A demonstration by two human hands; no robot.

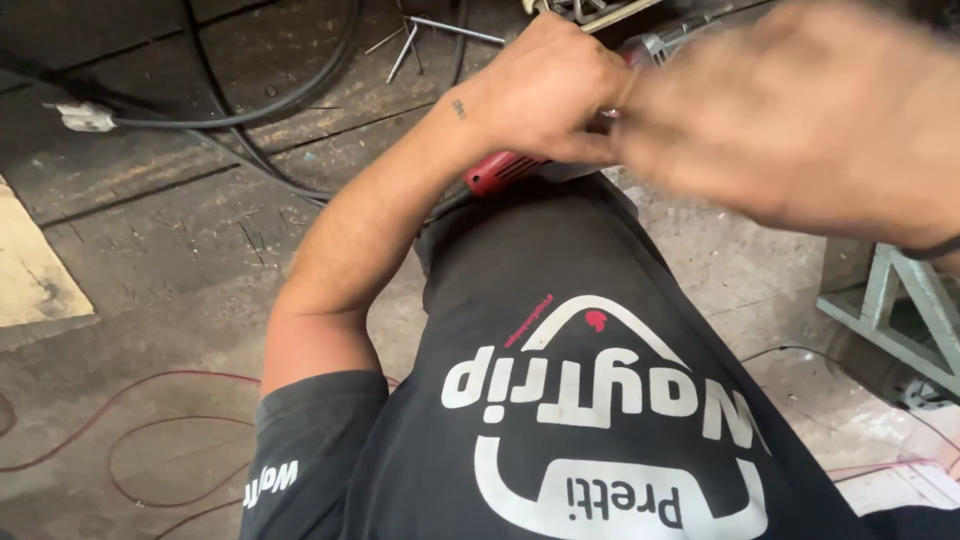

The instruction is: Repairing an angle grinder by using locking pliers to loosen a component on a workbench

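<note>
— Close under the camera, what's there?

— A dark grey T-shirt with a white printed emblem (600, 420) fills the near view; thin red wire (150, 440) loops on the grimy concrete floor (170, 260) beside it.

— And the hands?

— The left hand (545, 90) is curled tight around a red-bodied power tool with a grey metal head (505, 170); its red rear end pokes out below the fingers (575, 145). The right hand (800, 120) is a blur just beside it; I cannot tell whether it grips anything.

— Any containers?

— I can't make out any. Farther off lie black cables (250, 110), a white plug (85, 117), and a pale metal frame (900, 310).
</note>
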